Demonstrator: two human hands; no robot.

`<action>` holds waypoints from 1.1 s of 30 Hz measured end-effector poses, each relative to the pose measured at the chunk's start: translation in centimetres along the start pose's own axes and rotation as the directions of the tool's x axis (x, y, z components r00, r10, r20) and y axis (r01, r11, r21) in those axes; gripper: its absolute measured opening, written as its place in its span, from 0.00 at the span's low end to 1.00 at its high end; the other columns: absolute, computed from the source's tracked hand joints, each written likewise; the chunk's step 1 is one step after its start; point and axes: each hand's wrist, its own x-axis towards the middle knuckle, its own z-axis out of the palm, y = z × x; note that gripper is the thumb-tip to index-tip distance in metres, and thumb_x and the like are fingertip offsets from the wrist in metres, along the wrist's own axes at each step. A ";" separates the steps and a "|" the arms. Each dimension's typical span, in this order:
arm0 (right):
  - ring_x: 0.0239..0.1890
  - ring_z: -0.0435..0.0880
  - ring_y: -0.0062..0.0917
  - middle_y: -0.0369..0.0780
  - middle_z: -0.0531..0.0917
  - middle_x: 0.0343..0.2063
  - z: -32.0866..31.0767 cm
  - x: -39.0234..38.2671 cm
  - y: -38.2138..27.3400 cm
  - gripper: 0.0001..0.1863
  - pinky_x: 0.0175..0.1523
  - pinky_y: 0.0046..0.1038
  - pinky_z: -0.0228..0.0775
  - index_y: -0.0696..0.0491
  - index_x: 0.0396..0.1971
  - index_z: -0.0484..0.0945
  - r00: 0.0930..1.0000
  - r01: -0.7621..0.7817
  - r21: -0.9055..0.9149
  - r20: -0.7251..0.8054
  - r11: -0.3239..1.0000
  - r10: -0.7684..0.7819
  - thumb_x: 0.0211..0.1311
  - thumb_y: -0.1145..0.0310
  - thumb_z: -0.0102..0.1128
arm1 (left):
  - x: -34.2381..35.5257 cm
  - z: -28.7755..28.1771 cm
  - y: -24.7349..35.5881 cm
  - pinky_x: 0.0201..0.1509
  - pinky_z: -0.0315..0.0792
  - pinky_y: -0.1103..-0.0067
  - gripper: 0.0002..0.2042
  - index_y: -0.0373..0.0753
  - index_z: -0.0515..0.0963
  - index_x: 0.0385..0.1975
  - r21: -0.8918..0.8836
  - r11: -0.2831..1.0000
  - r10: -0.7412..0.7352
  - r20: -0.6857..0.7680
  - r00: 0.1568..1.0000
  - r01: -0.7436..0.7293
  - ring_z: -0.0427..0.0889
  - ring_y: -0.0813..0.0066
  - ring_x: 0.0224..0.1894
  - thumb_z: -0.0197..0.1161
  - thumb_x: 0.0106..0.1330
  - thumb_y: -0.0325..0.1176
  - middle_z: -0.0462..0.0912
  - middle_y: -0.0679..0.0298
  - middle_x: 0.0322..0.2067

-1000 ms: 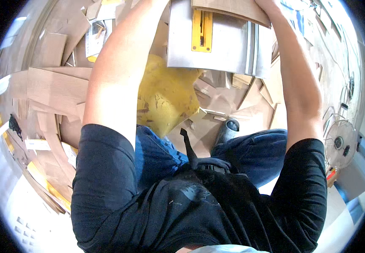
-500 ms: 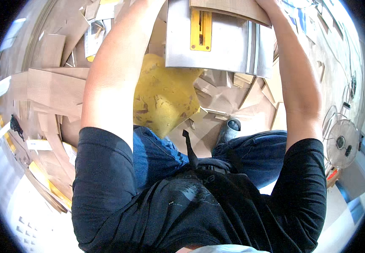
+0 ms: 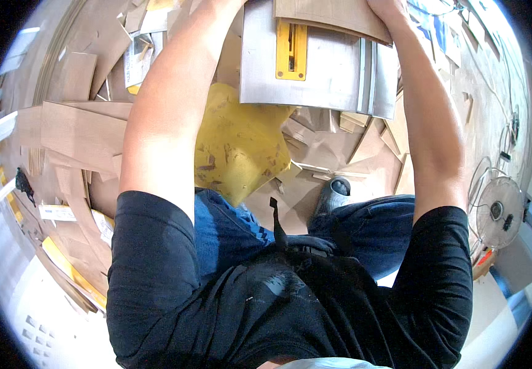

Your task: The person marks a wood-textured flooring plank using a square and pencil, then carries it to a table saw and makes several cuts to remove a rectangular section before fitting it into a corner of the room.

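At the top of the view is a table saw with a bare metal top (image 3: 324, 71) and a yellow insert plate (image 3: 291, 52) with a long dark slot. A flat brown wooden board (image 3: 333, 13) lies on the metal top, covering the far end of the insert plate. My right hand (image 3: 390, 8) is against the board's right edge, partly cut off by the frame; its fingers are mostly hidden. My left forearm (image 3: 170, 104) reaches up past the saw's left side, and the left hand lies beyond the upper edge.
Below the saw stands a worn yellow surface (image 3: 241, 144). Wooden offcuts (image 3: 367, 141) litter the floor around my foot (image 3: 338, 187), and larger boards (image 3: 84, 132) lie at the left. A round fan (image 3: 497, 209) stands at the right, with loose cables (image 3: 502, 114) beyond it.
The saw and board sit slightly lower in the view, as do the floor and my legs. My right hand is still at the board's edge, showing a little more.
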 end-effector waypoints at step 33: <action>0.50 0.79 0.57 0.61 0.83 0.43 -0.1 -0.5 0.6 0.19 0.58 0.53 0.68 0.62 0.44 0.77 0.995 0.100 -0.074 -0.002 0.992 -0.100 0.75 0.62 0.40 | -0.5 0.1 1.1 0.79 0.53 0.65 0.27 0.27 0.67 0.67 0.006 1.000 -0.023 0.017 1.000 0.023 0.64 0.47 0.72 0.42 0.79 0.44 0.70 0.42 0.67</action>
